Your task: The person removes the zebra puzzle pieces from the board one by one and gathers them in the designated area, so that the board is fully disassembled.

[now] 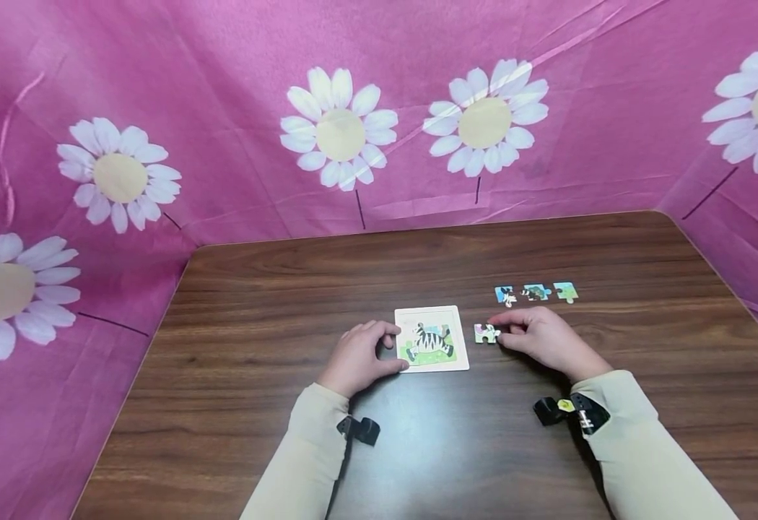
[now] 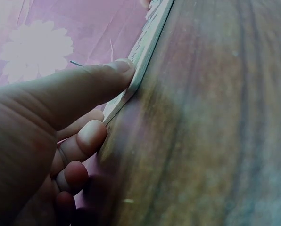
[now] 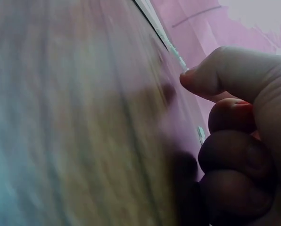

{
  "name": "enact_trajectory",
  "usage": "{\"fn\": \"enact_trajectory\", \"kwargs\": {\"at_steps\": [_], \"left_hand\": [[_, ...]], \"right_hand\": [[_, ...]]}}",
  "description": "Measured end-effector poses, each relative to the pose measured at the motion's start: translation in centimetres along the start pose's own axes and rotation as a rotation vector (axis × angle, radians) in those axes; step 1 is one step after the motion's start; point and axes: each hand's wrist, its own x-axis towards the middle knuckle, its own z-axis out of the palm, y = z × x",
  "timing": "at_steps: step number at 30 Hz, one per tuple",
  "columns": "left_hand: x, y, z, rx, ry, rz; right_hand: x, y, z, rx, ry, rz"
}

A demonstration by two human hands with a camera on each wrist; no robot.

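Note:
A square jigsaw puzzle board (image 1: 465,354) with a pale frame lies on the table, a striped zebra picture (image 1: 432,342) inside it. My left hand (image 1: 361,355) holds the board by its left side, thumb on the lower left corner and a fingertip at the edge higher up. In the left wrist view, the thumb (image 2: 91,87) lies over the board's edge. Just right of the board, my right hand (image 1: 548,339) pinches a puzzle piece (image 1: 485,333) with pink, white and green on it. The right wrist view shows that piece (image 3: 179,60) edge-on at the thumb tip, other fingers curled below.
Three more puzzle pieces lie in a row beyond my right hand: a blue and white one (image 1: 504,295), a blue and dark green one (image 1: 536,292) and a green one (image 1: 566,291). The brown wooden table (image 1: 275,289) meets a pink flowered cloth (image 1: 236,144) behind and at both sides.

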Motion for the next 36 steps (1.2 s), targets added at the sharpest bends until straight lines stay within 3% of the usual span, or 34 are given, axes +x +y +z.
{"fn": "enact_trajectory", "kwargs": {"at_steps": [13, 19, 36], "left_hand": [[0.1, -0.1, -0.1, -0.016, 0.001, 0.004], [0.1, -0.1, 0.1, -0.029, -0.002, 0.001], [0.0, 0.0, 0.0, -0.034, -0.012, -0.009]], "right_hand": [[-0.2, 1.5, -2.4, -0.107, 0.017, 0.069], [-0.4, 1.9, -2.9, -0.088, 0.011, 0.103], [-0.5, 2.1, -3.0, -0.071, 0.009, 0.100]]}}
